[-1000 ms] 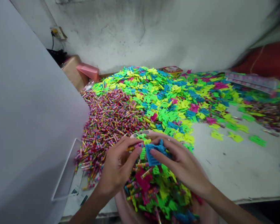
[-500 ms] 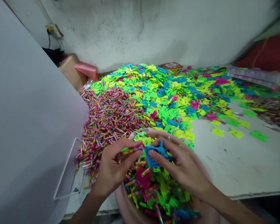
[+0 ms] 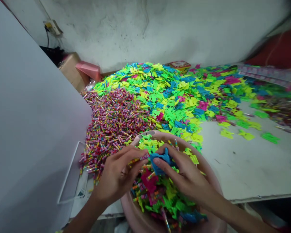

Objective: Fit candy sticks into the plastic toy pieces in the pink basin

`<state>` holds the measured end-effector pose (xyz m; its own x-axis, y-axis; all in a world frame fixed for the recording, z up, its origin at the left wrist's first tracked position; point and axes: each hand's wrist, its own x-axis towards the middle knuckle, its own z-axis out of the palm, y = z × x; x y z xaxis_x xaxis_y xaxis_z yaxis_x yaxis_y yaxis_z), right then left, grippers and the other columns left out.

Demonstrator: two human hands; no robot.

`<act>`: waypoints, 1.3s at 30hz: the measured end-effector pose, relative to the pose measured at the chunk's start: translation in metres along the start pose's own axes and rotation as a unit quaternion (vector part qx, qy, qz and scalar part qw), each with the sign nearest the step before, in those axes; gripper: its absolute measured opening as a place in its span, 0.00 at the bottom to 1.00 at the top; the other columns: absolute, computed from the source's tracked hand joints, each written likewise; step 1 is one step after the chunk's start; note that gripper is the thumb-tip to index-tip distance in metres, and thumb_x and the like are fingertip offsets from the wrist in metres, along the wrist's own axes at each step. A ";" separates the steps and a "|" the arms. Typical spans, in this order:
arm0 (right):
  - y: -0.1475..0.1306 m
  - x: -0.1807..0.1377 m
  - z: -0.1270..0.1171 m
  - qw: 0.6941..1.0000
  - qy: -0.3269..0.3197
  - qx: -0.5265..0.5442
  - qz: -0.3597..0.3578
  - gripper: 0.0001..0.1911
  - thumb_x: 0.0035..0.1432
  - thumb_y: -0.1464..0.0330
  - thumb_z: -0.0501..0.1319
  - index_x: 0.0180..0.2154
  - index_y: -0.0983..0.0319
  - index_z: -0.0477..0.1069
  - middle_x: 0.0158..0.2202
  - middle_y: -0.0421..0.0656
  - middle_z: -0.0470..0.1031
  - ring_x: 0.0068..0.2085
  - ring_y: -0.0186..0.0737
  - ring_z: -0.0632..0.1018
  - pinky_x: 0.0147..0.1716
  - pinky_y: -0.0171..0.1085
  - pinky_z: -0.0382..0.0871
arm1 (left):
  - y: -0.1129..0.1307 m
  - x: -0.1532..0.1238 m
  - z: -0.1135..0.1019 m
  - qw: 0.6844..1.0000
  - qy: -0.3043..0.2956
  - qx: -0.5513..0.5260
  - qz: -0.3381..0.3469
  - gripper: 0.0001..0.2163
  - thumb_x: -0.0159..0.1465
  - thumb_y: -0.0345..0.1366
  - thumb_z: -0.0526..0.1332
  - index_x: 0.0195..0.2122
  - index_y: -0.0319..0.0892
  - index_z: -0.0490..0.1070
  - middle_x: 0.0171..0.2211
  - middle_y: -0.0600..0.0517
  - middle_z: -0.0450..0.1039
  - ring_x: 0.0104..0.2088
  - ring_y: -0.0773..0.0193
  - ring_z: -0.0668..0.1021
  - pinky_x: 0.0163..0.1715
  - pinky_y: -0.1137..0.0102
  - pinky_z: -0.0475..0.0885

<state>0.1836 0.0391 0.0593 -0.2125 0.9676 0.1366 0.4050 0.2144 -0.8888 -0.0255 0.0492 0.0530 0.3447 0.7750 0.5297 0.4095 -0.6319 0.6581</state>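
A blue moulded plastic piece (image 3: 160, 161) is pinched in the right hand (image 3: 186, 173), just above a pink plastic basin (image 3: 210, 181) heaped with neon pieces and striped sticks. The left hand (image 3: 117, 176) closes on a slim striped stick (image 3: 140, 158) right beside it, the two hands close together but apart. Beyond the basin, on a white bench (image 3: 247, 165), a mound of striped sticks (image 3: 113, 126) lies against a wide spread of neon plastic pieces (image 3: 169, 97).

Basin (image 3: 210, 176) on table (image 3: 247, 168), stick heap (image 3: 113, 123) behind left, plastic pieces (image 3: 167, 94) behind right
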 end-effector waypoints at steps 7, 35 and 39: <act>0.014 0.010 0.016 0.997 0.008 0.059 0.043 0.15 0.66 0.53 0.59 0.35 0.57 0.72 0.35 0.42 0.79 0.39 0.46 0.78 0.34 0.39 0.72 | -0.011 -0.006 0.011 0.989 -0.034 0.142 0.025 0.12 0.71 0.32 0.58 0.54 0.44 0.72 0.44 0.46 0.80 0.44 0.58 0.82 0.47 0.65 0.77; 0.122 0.091 -0.073 0.962 0.050 -0.268 -0.001 0.24 0.72 0.54 0.49 0.45 0.61 0.78 0.45 0.50 0.81 0.47 0.50 0.80 0.49 0.47 0.73 | -0.139 0.002 -0.004 0.956 -0.051 0.253 -0.141 0.15 0.73 0.39 0.50 0.52 0.40 0.73 0.50 0.43 0.78 0.51 0.54 0.78 0.53 0.61 0.71; 0.188 0.136 -0.065 0.928 0.026 -0.371 0.004 0.15 0.68 0.60 0.62 0.51 0.62 0.74 0.54 0.50 0.75 0.55 0.51 0.76 0.55 0.54 0.70 | -0.193 -0.007 0.021 0.934 -0.096 0.307 -0.155 0.12 0.66 0.33 0.57 0.48 0.42 0.76 0.48 0.43 0.78 0.49 0.52 0.77 0.51 0.59 0.71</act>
<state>0.2890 0.2197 -0.0610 -0.1711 0.9707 0.1687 0.9116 0.2209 -0.3466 -0.0889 0.1659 -0.0892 0.2503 0.9427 0.2207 0.9018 -0.3100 0.3012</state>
